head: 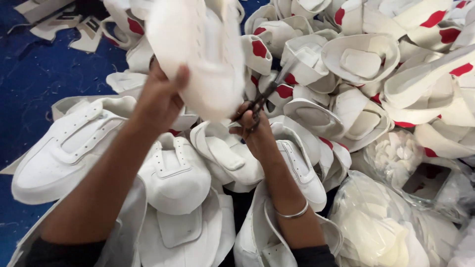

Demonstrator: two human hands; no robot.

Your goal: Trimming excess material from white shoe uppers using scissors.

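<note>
My left hand point(161, 96) grips a white shoe upper point(198, 49) and holds it up, blurred, above the pile. My right hand point(255, 129) is closed around the handles of dark scissors point(269, 91), whose blades point up and right, close to the lower edge of the held upper. A thin metal bangle point(293, 213) circles my right wrist. Below both hands lies a heap of white shoe uppers point(173, 173).
More white uppers with red patches point(356, 59) are piled at the back and right. Clear plastic bags of white cut pieces point(386, 222) sit at the lower right. A blue floor point(39, 74) shows at the left, with loose white scraps point(59, 20) on it.
</note>
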